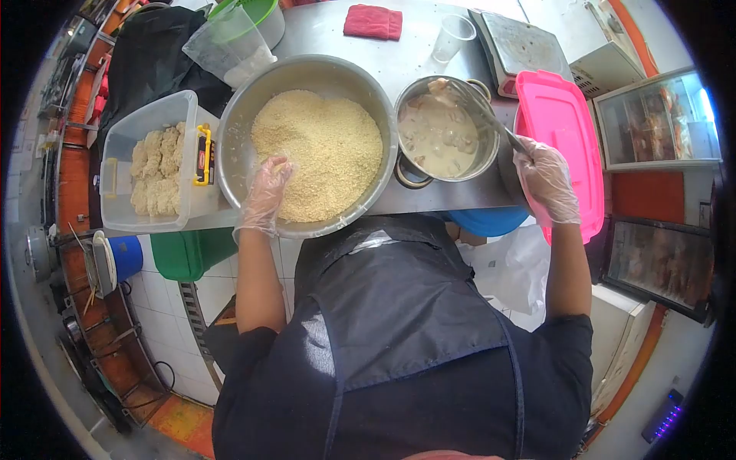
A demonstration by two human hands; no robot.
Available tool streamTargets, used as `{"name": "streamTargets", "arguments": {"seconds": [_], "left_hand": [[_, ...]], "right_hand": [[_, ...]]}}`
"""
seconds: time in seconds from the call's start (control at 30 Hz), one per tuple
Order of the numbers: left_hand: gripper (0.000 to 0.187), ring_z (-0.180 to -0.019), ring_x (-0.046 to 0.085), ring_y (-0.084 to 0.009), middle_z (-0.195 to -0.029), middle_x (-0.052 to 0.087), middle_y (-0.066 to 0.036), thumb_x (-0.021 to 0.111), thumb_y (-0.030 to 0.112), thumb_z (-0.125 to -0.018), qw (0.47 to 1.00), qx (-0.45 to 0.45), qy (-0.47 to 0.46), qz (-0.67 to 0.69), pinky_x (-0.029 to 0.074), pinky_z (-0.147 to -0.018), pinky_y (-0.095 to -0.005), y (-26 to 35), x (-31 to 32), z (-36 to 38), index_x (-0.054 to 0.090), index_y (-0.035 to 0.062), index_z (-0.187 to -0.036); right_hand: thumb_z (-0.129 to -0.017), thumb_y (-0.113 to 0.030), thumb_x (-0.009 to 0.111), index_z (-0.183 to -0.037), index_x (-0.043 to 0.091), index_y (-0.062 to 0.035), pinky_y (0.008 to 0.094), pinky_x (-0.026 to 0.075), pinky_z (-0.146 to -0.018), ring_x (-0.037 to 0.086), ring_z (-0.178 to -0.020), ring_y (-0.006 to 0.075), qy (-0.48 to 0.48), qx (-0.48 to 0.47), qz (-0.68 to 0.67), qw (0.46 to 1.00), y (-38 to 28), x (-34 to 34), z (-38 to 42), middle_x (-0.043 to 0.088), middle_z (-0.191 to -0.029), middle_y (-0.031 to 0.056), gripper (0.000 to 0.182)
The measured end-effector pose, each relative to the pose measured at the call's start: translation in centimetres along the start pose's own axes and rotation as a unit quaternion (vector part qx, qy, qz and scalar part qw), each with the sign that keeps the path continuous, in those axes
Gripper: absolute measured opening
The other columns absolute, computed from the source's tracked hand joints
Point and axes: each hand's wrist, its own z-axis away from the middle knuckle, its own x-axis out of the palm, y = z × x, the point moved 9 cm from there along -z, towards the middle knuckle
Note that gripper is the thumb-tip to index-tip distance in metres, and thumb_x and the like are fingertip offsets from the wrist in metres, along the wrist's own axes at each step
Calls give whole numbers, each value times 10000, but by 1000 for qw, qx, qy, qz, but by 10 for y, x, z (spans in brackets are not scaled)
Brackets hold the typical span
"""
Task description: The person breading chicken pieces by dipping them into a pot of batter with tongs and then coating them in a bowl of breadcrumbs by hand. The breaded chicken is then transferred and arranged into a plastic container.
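Note:
A large steel bowl (245, 100) in front of me holds a heap of breadcrumbs (322, 149). My left hand (264, 195), in a thin clear glove, rests in the crumbs at the bowl's near left side with fingers spread. To its right stands a metal pot (406, 172) with pale creamy batter and chicken pieces (438, 136). My gloved right hand (546, 180) grips the handle of a metal utensil (491, 119) that reaches into the pot and lifts a coated piece at the far rim.
A clear plastic tub (115, 165) of breaded pieces sits left of the bowl. A pink lid (563, 123) lies on the right. Further back are a plastic cup (452, 37), a red cloth (373, 21), a scale (521, 46) and a green bowl (261, 15).

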Motion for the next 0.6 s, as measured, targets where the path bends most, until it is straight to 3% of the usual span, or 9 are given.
{"name": "streamTargets", "arguments": {"seconds": [0.07,0.2,0.27,0.37,0.5,0.6], "left_hand": [[477,-1250,604,-300,-1293,663,-193,653,381,-1012,1000,-4,-2,-7,439,-1081,-396,-4,2,-3,623,8,-1307],[461,-1257,598,-305,-1301,658,-192,658,370,-1008,1000,29,5,11,436,-1082,-402,-3,3,-6,630,19,-1305],[456,-1253,600,-307,-1299,658,-193,660,367,-1007,999,26,8,22,437,-1080,-404,-1,3,-6,633,23,-1304],[460,-1246,601,-313,-1296,658,-197,664,372,-1002,1000,23,5,20,436,-1076,-407,-1,4,-9,636,28,-1306],[472,-1245,600,-324,-1279,663,-209,671,381,-995,1000,15,8,6,439,-1065,-411,1,2,-8,639,25,-1303],[469,-1232,608,-328,-1251,675,-216,674,383,-992,1000,11,6,16,451,-1051,-417,-4,0,-11,652,21,-1289]], "right_hand": [[-946,-100,624,-1262,701,-31,409,537,-889,717,-1010,353,-44,50,-95,993,6,1,4,729,-1100,231,332],[-950,-106,610,-1278,699,-48,431,538,-902,711,-1020,363,-54,65,-44,995,17,9,7,719,-1110,247,344],[-947,-205,623,-1230,724,-78,486,533,-899,699,-988,383,46,22,59,997,15,-1,8,728,-1022,218,327],[-961,-222,617,-1227,730,-93,483,540,-882,706,-966,374,67,59,93,992,16,-6,15,732,-1021,208,317],[-943,-123,616,-1281,712,-96,487,534,-831,706,-939,386,79,7,65,995,21,-1,26,727,-1008,220,352],[-923,-106,647,-1265,720,-99,455,534,-798,709,-881,362,-6,45,-46,998,13,5,36,722,-950,211,350]]}}
